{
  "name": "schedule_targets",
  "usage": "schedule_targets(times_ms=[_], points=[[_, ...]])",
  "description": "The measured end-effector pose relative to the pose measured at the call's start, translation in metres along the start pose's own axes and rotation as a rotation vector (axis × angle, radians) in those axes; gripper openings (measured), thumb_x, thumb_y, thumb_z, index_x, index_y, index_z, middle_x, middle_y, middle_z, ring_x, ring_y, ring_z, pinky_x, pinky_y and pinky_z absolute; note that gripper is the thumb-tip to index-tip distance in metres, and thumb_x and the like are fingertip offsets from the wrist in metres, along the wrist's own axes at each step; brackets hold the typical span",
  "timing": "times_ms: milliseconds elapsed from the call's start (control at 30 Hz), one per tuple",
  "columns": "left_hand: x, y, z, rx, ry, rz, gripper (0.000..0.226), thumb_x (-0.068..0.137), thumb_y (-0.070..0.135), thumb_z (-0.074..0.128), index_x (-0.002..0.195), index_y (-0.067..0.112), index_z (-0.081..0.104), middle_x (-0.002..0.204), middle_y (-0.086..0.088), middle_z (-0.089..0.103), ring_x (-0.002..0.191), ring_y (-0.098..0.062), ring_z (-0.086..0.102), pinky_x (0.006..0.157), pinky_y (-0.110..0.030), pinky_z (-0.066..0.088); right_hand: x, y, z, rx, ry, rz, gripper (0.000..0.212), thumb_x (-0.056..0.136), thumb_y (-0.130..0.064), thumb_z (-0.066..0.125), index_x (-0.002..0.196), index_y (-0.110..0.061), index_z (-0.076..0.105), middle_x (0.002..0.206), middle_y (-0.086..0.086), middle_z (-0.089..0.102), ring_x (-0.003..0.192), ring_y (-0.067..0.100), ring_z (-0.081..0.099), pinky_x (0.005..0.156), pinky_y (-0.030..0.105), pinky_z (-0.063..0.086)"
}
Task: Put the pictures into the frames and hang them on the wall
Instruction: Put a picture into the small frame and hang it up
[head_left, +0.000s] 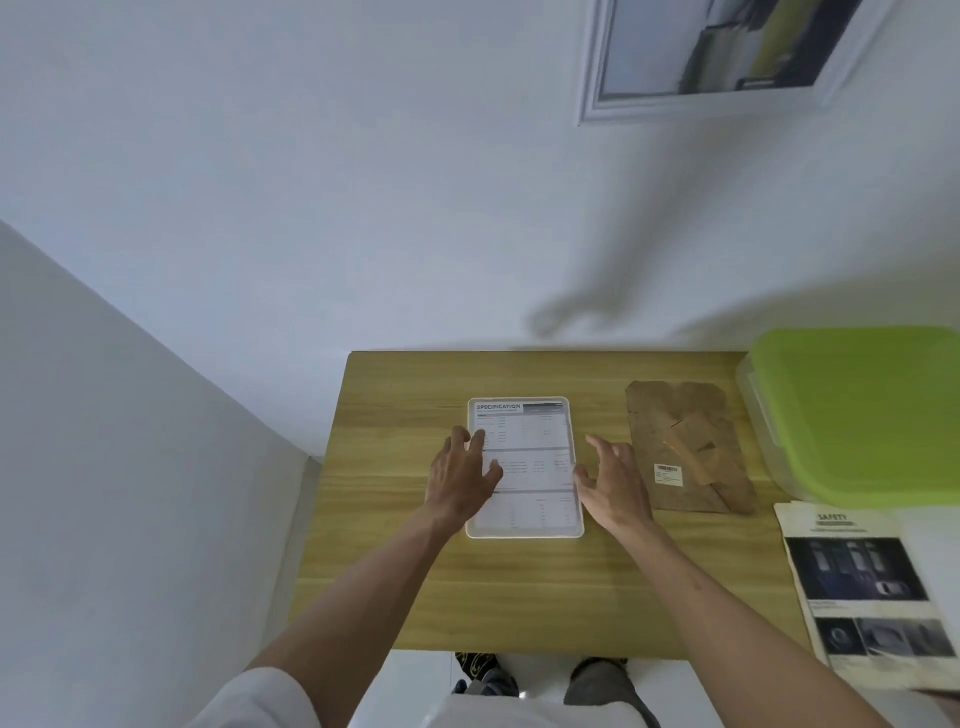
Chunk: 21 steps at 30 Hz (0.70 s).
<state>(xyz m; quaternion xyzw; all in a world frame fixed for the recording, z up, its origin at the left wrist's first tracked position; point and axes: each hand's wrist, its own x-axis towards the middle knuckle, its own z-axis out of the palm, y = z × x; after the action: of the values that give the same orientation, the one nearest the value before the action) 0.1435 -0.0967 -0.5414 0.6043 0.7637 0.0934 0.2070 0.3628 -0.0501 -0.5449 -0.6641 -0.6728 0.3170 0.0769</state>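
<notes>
— How far along are we?

— One frame (727, 57) is hanging already. I'm pressing my left hand (462, 475) flat on the specification sheet (530, 452) lying in the white frame (524, 534) on the counter (395, 582); my right hand (615, 480) is hovering beside it, fingers spread, holding nothing. The backing board (691, 447) is going on next.

Plain room corner: wooden table (519, 597), white walls (311, 182), hung picture (727, 47)

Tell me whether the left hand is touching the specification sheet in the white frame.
Touching. The head view shows the left hand lying flat on the specification sheet, its fingers and thumb overlapping the sheet's left side with no gap showing.
</notes>
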Motion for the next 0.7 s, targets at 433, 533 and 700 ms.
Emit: schedule_targets(times_ms=[433, 533, 700], points=[[0.030, 0.177, 0.052, -0.166, -0.308, -0.038, 0.060, 0.091, 0.034, 0.057, 0.145, 0.011, 0.042, 0.145, -0.013, 0.038, 0.123, -0.032, 0.052, 0.100, -0.041, 0.046, 0.020, 0.114, -0.103, -0.207, 0.055, 0.216, 0.062, 0.093, -0.034, 0.058, 0.146, -0.013, 0.034, 0.142, 0.019, 0.040, 0.130, 0.036, 0.043, 0.105, 0.046, 0.042], [0.032, 0.206, 0.070, -0.281, -0.295, -0.199, 0.057, 0.088, 0.033, 0.060, 0.135, 0.003, 0.049, 0.136, -0.012, 0.045, 0.114, -0.032, 0.057, 0.092, -0.038, 0.049, 0.022, 0.125, -0.109, -0.186, 0.001, 0.231, 0.058, 0.093, -0.030, 0.057, 0.145, -0.013, 0.034, 0.137, 0.020, 0.044, 0.127, 0.037, 0.045, 0.101, 0.045, 0.044], [0.037, 0.232, 0.076, -0.777, -0.269, -0.551, 0.034, 0.077, 0.020, 0.064, 0.107, 0.006, 0.057, 0.101, -0.008, 0.062, 0.090, -0.026, 0.063, 0.069, -0.035, 0.054, 0.030, 0.132, -0.111, -0.103, -0.022, 0.261, 0.055, 0.091, -0.030, 0.059, 0.140, -0.015, 0.038, 0.136, 0.021, 0.042, 0.127, 0.038, 0.041, 0.098, 0.045, 0.046]])
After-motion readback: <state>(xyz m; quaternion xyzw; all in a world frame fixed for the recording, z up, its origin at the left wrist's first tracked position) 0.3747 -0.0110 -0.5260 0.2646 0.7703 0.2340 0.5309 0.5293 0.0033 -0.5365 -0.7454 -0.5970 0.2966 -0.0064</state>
